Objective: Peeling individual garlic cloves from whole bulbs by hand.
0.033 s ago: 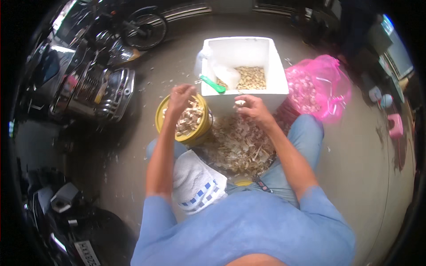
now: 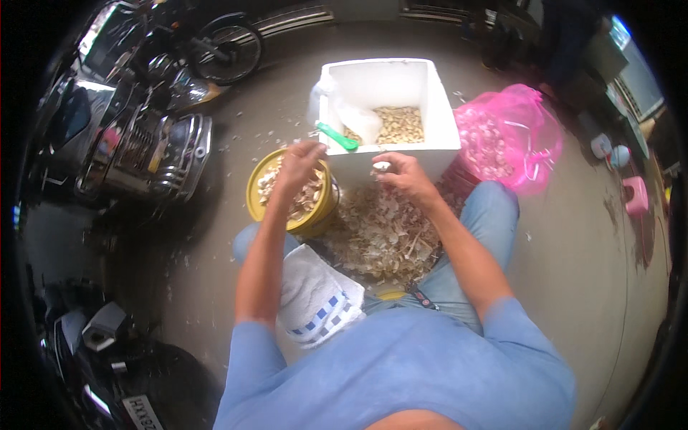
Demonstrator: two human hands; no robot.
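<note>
One white garlic clove sits pinched in the right hand, just before the foam box, while the loosely curled left hand, contents unclear, has shifted across the yellow bucket, bringing both hands closer.

Small white piece — pale and rounded — held at the fingertips of the right hand. Yellow bucket: round, open-topped, standing on the floor below the left hand — filled almost to its rim with loose cream-and-brown pieces, partly hidden.
</note>
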